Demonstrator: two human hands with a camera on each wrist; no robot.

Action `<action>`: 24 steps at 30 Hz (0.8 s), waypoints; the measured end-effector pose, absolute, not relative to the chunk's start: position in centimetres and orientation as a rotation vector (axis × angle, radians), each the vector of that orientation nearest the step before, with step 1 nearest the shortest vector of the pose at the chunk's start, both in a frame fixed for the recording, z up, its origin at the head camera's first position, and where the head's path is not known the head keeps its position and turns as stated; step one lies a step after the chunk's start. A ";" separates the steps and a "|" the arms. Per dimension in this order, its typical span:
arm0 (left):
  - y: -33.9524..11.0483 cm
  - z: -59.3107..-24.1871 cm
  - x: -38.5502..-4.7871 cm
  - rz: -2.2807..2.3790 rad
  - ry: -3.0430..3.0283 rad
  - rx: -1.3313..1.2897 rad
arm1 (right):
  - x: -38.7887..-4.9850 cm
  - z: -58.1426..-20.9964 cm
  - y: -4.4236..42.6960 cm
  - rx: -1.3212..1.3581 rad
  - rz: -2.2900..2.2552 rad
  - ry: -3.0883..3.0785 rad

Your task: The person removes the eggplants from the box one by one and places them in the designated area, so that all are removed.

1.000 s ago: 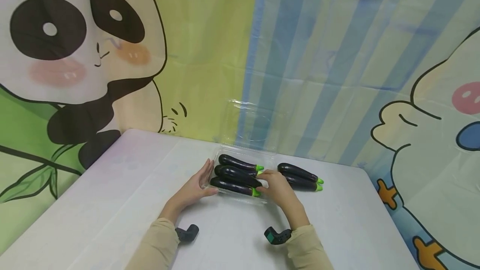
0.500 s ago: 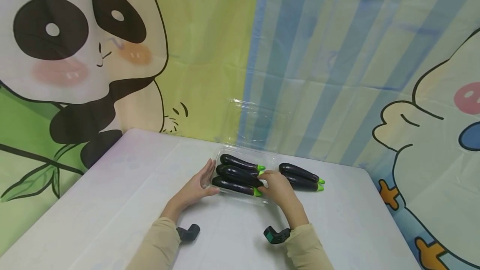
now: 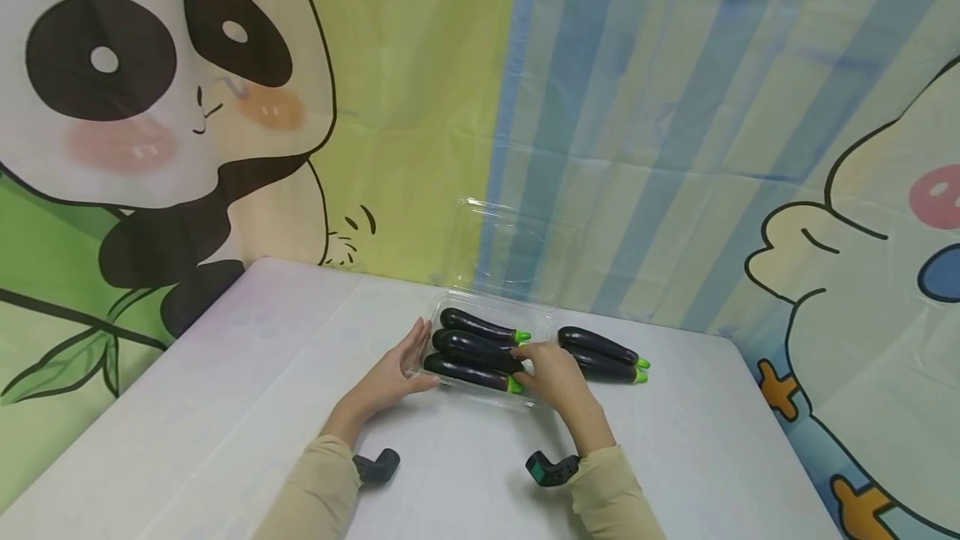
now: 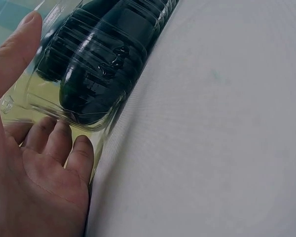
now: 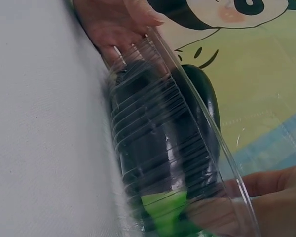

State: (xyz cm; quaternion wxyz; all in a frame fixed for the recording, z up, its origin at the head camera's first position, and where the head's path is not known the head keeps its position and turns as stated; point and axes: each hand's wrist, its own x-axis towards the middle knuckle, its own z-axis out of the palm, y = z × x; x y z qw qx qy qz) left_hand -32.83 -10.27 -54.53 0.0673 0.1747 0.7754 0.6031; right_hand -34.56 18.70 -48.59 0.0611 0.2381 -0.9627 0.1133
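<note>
Several dark eggplants (image 3: 472,372) with green stem ends lie in a clear plastic container (image 3: 487,397), one partly on top of the others. At the container's left end, the left hand (image 3: 386,375) rests its fingers against the wall, thumb spread toward the front; the left wrist view shows this hand (image 4: 49,168) beside the clear wall. Reaching in from the right, the right hand (image 3: 558,377) pinches the right end of the upper eggplant (image 3: 474,348). In the right wrist view, fingertips of the right hand (image 5: 266,197) are partly seen through the plastic.
Two more eggplants (image 3: 600,344) lie side by side on the white table (image 3: 720,440), right of the container. The clear lid (image 3: 513,248) stands raised behind it, near the printed curtain (image 3: 405,123).
</note>
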 end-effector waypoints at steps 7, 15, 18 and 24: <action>-10.3 -54.6 -32.8 1.813 2.333 0.524 | -34.8 -48.8 19.1 0.736 0.379 -2.914; -10.3 -54.6 -32.7 1.804 2.343 0.503 | -34.8 -49.0 19.4 0.731 0.470 -2.922; -10.3 -54.7 -32.8 1.805 2.343 0.507 | -34.8 -49.1 19.4 0.741 0.525 -2.885; -10.3 -54.7 -32.9 1.803 2.342 0.496 | -34.8 -49.3 19.5 0.820 0.669 -2.818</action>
